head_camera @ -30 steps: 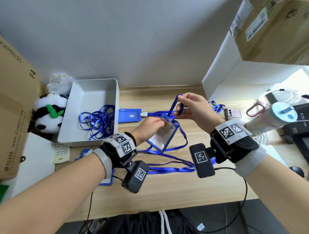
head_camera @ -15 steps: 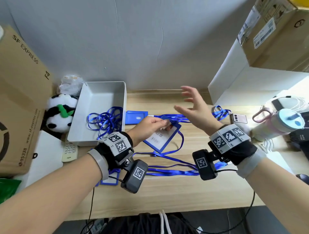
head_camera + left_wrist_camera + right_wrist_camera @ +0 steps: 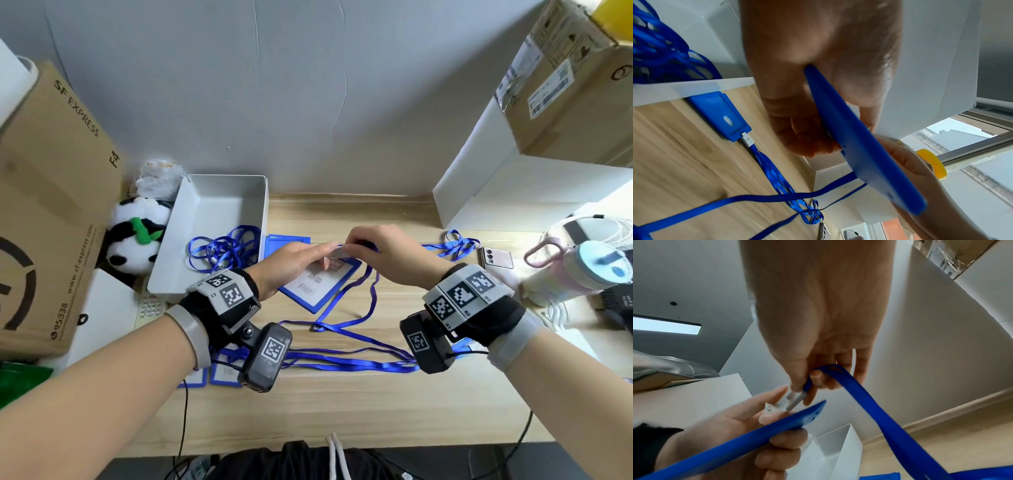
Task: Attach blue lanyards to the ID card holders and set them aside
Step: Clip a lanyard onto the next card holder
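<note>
Several blue lanyards [image 3: 342, 359] lie in loops along the near part of the desk [image 3: 342, 411], with a few ID card holders [image 3: 209, 373] beside the left wrist. Just beyond them, both hands meet above the desk. The left hand [image 3: 291, 270] grips a blue ID card holder [image 3: 315, 287] by its top edge, thumb above and fingers curled beneath, the holder tilted with its card face up. The right hand [image 3: 383, 253] pinches the metal clip [image 3: 795, 398] of a blue lanyard [image 3: 371, 291] between thumb and fingertips, right at the holder's top edge; the strap trails down to the desk.

The step in hand looks to be the fastening: the clip sits at the holder's slot, though whether it has caught I cannot tell. The next move likely calls for pressing the clip through the slot while the left hand steadies the holder, then laying the pair aside.

Farther back, one finished holder [image 3: 287, 245] lies with its lanyard attached, next to a white bin [image 3: 219, 205] holding more lanyards [image 3: 222, 248].
</note>
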{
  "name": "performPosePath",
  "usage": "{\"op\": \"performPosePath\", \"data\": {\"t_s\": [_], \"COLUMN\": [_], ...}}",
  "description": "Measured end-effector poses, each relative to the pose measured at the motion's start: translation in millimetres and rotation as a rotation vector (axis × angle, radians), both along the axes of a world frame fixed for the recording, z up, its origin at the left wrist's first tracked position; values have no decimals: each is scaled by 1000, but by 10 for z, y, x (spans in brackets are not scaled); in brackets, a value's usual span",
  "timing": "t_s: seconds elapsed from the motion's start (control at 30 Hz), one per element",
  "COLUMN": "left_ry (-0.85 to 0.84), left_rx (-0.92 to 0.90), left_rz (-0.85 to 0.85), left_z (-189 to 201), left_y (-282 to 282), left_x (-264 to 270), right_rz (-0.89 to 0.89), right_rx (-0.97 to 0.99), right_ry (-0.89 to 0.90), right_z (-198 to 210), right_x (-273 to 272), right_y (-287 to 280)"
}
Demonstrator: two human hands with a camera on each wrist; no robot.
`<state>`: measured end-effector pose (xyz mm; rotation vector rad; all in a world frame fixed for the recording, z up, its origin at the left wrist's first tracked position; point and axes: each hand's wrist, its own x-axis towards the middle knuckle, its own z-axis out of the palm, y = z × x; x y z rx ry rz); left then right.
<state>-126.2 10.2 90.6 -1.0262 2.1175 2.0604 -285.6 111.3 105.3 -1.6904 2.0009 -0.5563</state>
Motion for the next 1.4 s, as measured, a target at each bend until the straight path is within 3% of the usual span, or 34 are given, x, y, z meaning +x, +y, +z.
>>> {"op": "performPosePath", "data": {"t_s": [0.13, 0.5, 0.83, 1.07, 1.2, 1.4], "left_ry": [24, 99, 95, 104, 80, 110], "left_rx": [-21, -10, -115, -93, -68, -203], "left_rz": [-55, -96, -134, -147, -126, -85], "left_z": [17, 46, 11, -13, -35, -102], "left_y": [-29, -74, -119, -174, -169, -214], "left_x": [-11, -48, -35, 38, 82, 32], "right_rz": [-37, -118, -237, -451, -372, -291], "right_rx": [14, 62, 164, 112, 255, 338], "right_ry": [-11, -351, -487, -542, -514, -492], "right_z": [-6, 55, 108, 35, 19, 1], "right_x": [6, -26, -65, -246, -302, -279], "right_y": [-24, -116, -118, -163, -152, -153]}}
